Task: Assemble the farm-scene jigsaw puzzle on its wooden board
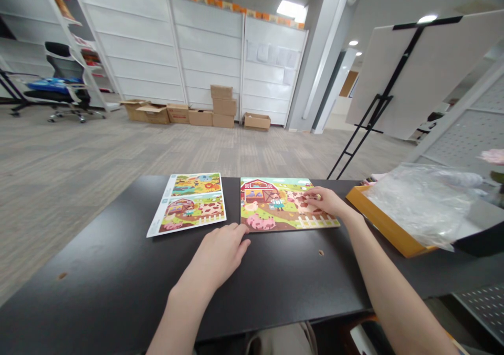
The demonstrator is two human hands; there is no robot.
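A farm picture board (258, 222), like a puzzle, lies flat on the black table (275, 271). It shows a red barn, a farmer, a pink pig and a spotted cow. My right hand (325, 200) rests over the cow at the board's right side, fingers drawn together in a pinch; whatever is between them is too small to make out. At the board's lower left corner, my left hand (224, 244) lies palm down with its fingers stretched out, holding nothing. Left of the board is a printed sheet (192, 202) with two pictures, the lower one matching the farm scene.
On the table's right stands a yellow-orange box (388, 226) heaped with clear plastic bags (425, 202). Beyond the table are an easel with a white board (429, 71), cardboard boxes (223, 105) along white shelving, and an office chair (65, 82) at far left.
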